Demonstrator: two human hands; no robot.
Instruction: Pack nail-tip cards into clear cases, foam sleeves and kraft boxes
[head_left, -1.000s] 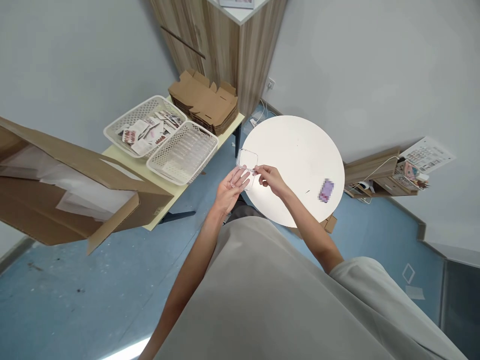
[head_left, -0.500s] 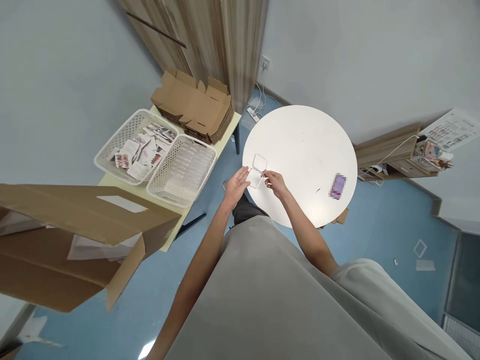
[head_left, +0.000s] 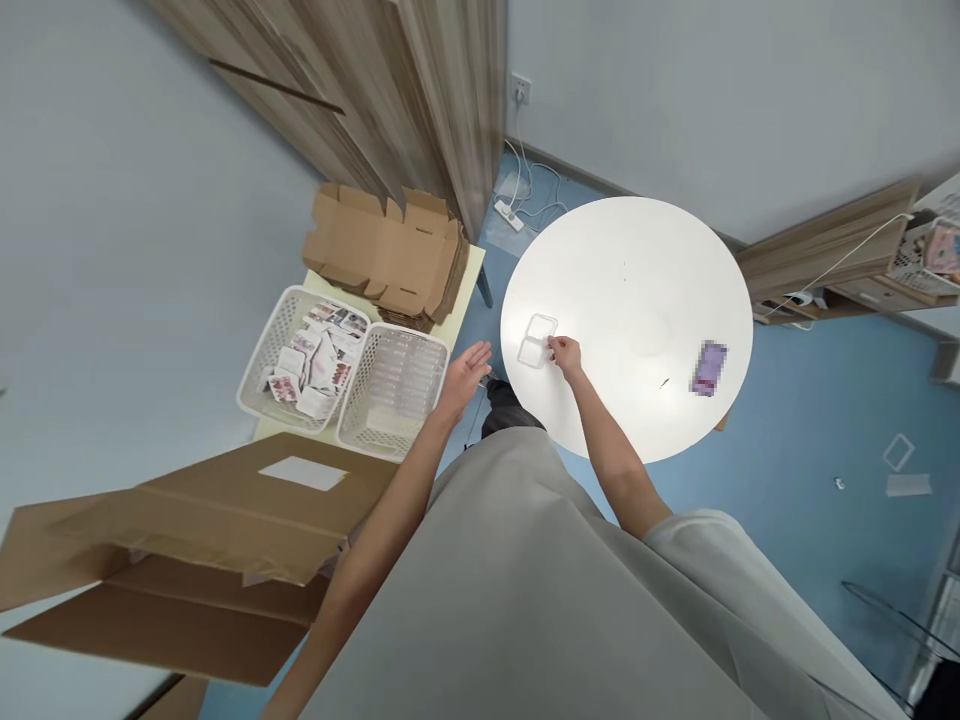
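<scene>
A small clear plastic case (head_left: 537, 340) lies opened flat near the left edge of the round white table (head_left: 637, 300). My right hand (head_left: 565, 354) pinches the case's right edge, fingers closed on it. My left hand (head_left: 466, 372) hovers off the table's left side with fingers spread and nothing in it, a short way from the case and close to the basket of clear cases (head_left: 394, 385).
A second white basket (head_left: 300, 360) holds printed cards on a yellow side table, beside a stack of flat cardboard boxes (head_left: 386, 250). A large open carton (head_left: 202, 560) sits at the lower left. A purple item (head_left: 709, 367) lies on the round table's right side.
The clear case went from being held in both hands to resting on the table. My left hand let go and moved left. The view swung so everything shifted.
</scene>
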